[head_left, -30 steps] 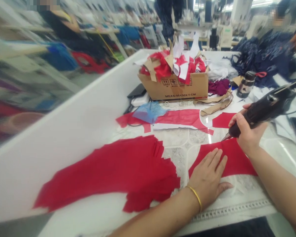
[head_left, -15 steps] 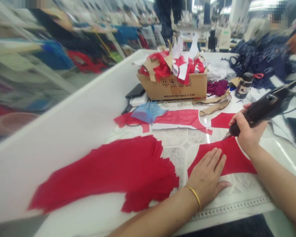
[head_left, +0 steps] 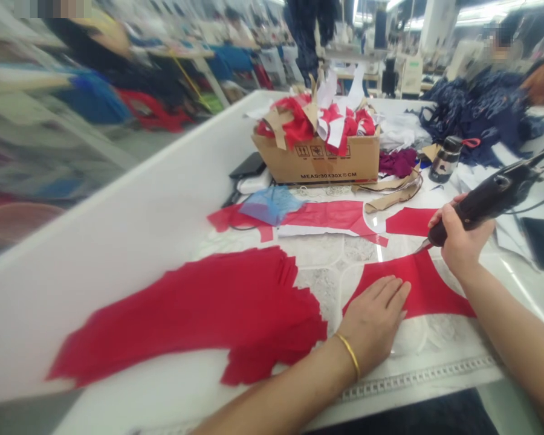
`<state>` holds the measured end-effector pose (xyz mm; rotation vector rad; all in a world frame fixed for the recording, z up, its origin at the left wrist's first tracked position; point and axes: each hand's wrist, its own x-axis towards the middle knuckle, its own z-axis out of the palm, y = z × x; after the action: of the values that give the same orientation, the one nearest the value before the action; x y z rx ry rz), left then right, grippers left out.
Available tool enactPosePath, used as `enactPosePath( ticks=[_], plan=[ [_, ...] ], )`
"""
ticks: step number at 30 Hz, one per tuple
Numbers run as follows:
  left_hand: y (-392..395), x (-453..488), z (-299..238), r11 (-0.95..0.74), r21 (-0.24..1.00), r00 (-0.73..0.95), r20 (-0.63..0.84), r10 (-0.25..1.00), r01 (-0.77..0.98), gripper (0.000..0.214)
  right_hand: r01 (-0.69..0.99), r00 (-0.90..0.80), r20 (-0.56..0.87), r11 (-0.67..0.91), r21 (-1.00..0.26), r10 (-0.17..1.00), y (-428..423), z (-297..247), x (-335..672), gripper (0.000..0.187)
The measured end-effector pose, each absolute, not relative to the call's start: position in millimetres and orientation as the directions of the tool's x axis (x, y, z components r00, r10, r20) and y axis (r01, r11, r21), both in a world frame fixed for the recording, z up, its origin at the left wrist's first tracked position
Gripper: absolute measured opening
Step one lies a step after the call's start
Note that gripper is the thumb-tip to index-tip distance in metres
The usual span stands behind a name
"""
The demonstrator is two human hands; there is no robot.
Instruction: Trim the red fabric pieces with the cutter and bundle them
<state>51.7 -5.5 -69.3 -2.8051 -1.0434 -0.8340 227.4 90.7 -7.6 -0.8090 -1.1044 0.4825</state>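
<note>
My right hand (head_left: 461,238) is shut around the black handle of an electric fabric cutter (head_left: 489,198), a cord trailing from its rear. The cutter's metal blade (head_left: 422,246) points down-left, just above the upper edge of a red fabric piece (head_left: 410,287). My left hand (head_left: 374,317) lies flat on that fabric's lower part, pressing it to the white table (head_left: 435,362). A gold bangle (head_left: 348,355) circles my left wrist. A larger layered red fabric piece (head_left: 194,308) with jagged cut edges lies to the left of my left hand.
A cardboard box (head_left: 316,160) full of red and tan scraps stands at the back. In front lie a blue plastic bag (head_left: 269,205) and red cut pieces (head_left: 321,216). A steel flask (head_left: 445,160) and dark blue fabric (head_left: 476,115) are back right. A co-worker sits beyond.
My right hand and the cutter have shifted slightly right along the red fabric's edge. My left hand has slid slightly back toward me, and the whole view has drifted slightly left.
</note>
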Motion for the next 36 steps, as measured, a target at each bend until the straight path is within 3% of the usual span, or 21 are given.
enactPosePath(
  ticks=[5,13,20,28,33,36],
  plan=[
    [3,40,-64,-0.759,0.224,0.596,0.500,0.628,0.611,0.046,-0.042,0.319,0.593,0.636,-0.771,0.739,63,0,225,0.025],
    [10,34,-59,-0.733,0.400,0.610,0.407,0.680,0.550,0.042,-0.155,0.018,0.527,0.523,-0.838,0.849,-2,4,195,0.025],
    [12,34,-64,-0.709,0.487,0.620,0.363,0.696,0.510,0.039,-0.076,0.030,0.538,0.538,-0.839,0.843,-8,-6,183,0.022],
    [14,31,-58,-0.684,0.585,0.598,0.379,0.706,0.437,0.034,-0.173,-0.003,0.544,0.536,-0.826,0.839,-8,1,186,0.022],
    [14,28,-54,-0.727,0.529,0.563,0.469,0.680,0.437,0.033,-0.180,-0.001,0.525,0.517,-0.837,0.851,-9,7,207,0.021],
    [13,28,-53,-0.708,0.541,0.554,0.451,0.699,0.453,0.037,-0.168,0.041,0.534,0.533,-0.830,0.844,-6,5,214,0.020]
  ],
)
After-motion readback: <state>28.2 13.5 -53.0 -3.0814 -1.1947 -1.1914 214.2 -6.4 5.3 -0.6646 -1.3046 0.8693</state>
